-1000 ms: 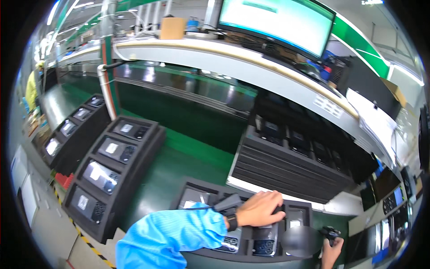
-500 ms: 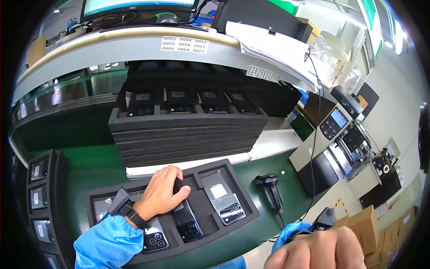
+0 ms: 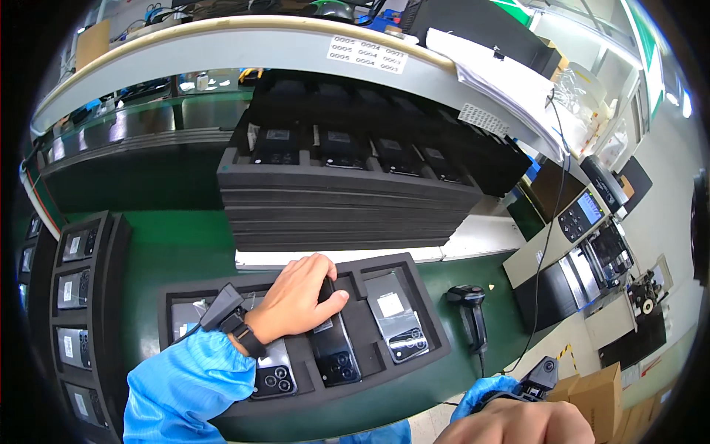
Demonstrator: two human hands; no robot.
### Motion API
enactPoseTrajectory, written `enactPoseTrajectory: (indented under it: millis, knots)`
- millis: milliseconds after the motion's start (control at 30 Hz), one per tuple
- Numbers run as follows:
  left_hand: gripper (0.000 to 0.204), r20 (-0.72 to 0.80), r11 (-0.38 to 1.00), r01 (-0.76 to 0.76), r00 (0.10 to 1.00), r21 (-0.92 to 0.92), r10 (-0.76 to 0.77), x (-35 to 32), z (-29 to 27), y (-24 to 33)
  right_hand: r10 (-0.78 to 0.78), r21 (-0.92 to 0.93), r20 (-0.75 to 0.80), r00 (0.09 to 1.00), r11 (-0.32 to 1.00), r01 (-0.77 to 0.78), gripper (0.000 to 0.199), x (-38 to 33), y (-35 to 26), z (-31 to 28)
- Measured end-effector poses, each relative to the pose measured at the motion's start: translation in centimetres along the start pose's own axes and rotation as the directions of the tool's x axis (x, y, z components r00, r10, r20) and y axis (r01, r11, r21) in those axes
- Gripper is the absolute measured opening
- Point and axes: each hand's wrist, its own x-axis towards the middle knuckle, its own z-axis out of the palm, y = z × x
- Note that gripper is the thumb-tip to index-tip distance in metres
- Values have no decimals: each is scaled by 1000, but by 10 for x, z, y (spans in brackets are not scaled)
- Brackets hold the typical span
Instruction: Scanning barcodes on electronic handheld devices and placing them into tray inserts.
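A black foam tray (image 3: 436, 337) lies on the green bench and has several smartphones in its slots. Over one of the middle slots, my left hand (image 3: 299, 296) is closed round the upper end of a dark smartphone (image 3: 340, 355), which rests in its slot. To the right of it sits a grey smartphone (image 3: 396, 307) with a white label. Another smartphone (image 3: 275, 376) is partly covered by my left wrist. Low at the right edge of the bench, my right hand (image 3: 518, 425) shows only curled knuckles; whatever its fingers may hold is hidden.
A black handheld scanner (image 3: 471, 318) stands right of the tray, with its cable trailing down. Behind, stacked foam trays (image 3: 340, 211) hold more phones under a shelf (image 3: 222, 48). Another phone tray (image 3: 107, 311) is at the left. A label printer (image 3: 569, 251) stands at the right.
The whole view has shifted, so the bench items appear farther right. My left hand stays on the dark smartphone. My right hand sits slightly lower in view.
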Motion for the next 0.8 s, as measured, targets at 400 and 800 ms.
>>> enactPoseTrajectory:
  millis: [400, 800]
  knots:
    - [38, -27, 999, -16, 1000, -31, 15, 1, 2, -2, 501, 734, 178, 847, 506, -453, 35, -10, -15, -1]
    - [34, 28, 999, 13, 1000, -30, -13, 1, -2, 2, 38, 353, 101, 994, 933, -71, 22, -4, -6, -15]
